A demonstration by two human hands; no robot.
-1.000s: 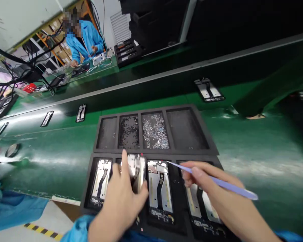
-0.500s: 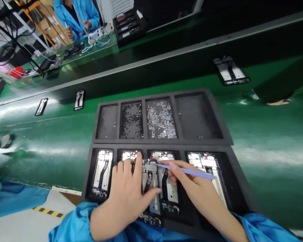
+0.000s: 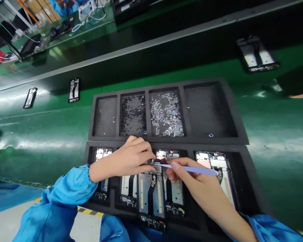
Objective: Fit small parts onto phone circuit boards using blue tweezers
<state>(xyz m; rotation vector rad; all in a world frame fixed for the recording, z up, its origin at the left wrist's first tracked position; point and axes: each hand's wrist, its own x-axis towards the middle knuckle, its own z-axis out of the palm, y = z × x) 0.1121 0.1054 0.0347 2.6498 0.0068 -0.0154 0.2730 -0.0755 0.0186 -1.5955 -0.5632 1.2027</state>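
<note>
My left hand (image 3: 131, 158) is closed with its fingertips pinching the top edge of a phone frame (image 3: 148, 193) that lies slanted across the slots of the near black foam tray (image 3: 244, 198). My right hand (image 3: 194, 183) grips a thin lilac tweezer tool (image 3: 192, 169), whose tip touches the top of that same frame, right by my left fingertips. Other phone frames sit in the tray's slots, one at the left (image 3: 102, 168), one at the right (image 3: 218, 168).
Behind it a second black foam tray (image 3: 217, 139) holds small dark parts (image 3: 132, 114) and small silvery parts (image 3: 166, 114). Phone frames (image 3: 73, 90) (image 3: 257, 57) lie on the green conveyor belt (image 3: 40, 127). Cables and equipment crowd the far bench at top left.
My left hand has turned from lying flat on the phone frame to pinching its top edge. The lilac tool's tip stayed at the frame. The view tilted down, and the co-worker left the picture.
</note>
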